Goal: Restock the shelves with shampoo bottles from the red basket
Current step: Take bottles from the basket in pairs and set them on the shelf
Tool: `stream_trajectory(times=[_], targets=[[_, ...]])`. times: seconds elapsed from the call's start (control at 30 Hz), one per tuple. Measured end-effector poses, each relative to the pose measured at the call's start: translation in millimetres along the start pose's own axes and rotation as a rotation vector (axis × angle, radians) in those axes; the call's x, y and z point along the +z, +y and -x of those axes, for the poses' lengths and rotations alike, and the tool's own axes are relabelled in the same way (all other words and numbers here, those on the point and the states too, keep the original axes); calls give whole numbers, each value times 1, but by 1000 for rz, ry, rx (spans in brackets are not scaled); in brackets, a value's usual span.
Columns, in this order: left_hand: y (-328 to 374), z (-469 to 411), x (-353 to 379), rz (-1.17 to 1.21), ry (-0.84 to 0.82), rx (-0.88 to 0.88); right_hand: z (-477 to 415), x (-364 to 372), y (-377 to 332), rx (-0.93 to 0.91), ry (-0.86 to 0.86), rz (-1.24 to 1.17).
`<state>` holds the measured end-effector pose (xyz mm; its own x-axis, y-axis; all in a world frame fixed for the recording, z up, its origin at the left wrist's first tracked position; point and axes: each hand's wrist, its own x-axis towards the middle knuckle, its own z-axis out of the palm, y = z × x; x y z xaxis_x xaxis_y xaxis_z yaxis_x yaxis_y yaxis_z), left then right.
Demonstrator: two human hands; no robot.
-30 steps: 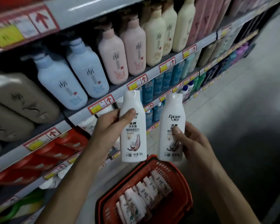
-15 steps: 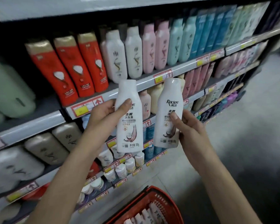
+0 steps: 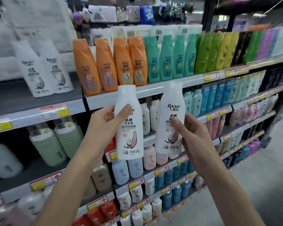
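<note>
Two white glossy plastic shampoo bottles held up in front of the shelves, one per hand, both upright with rounded shoulders, smooth flat-topped caps and printed front labels. Left hand [image 3: 104, 121] wraps the left bottle [image 3: 129, 126] from the side, thumb [image 3: 126, 110] pressed across the front near the logo, other fingers hidden behind it, grip closed tight on the body. Right hand [image 3: 193, 137] grips the right bottle [image 3: 170, 115] from its right side, thumb [image 3: 175, 121] flat on the label, remaining fingers curled round the back, clamped on. The bottles stand near each other, not touching, right one slightly higher and tilted a little left at the top. Behind them: grey metal shelf [image 3: 36, 101] with red and yellow price tags along the edge. On that upper shelf to the left stand two matching white bottles [image 3: 44, 70], blurred, open shelf space beside them. To their right, a row of orange bottles [image 3: 111, 64] with shiny curved bodies, then teal bottles [image 3: 168, 57] and green ones [image 3: 207, 53]. Lower shelves hold pale green, blue and pink bottles, too blurred for detail. Red basket is out of frame.
</note>
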<state>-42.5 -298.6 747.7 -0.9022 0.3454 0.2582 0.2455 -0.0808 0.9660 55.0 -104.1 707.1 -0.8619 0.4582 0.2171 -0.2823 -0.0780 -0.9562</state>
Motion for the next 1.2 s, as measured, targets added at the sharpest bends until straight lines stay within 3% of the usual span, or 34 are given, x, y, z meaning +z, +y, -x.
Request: stream_trajectory(times=[0.53, 0.93, 1.2], targets=[[117, 4, -94, -134, 103, 202, -11, 122, -89, -189, -248, 47], [129, -43, -219, -219, 394, 316, -62, 271, -90, -172, -356, 45], [110, -89, -263, -306, 413, 259, -114, 322, -57, -114, -281, 100]])
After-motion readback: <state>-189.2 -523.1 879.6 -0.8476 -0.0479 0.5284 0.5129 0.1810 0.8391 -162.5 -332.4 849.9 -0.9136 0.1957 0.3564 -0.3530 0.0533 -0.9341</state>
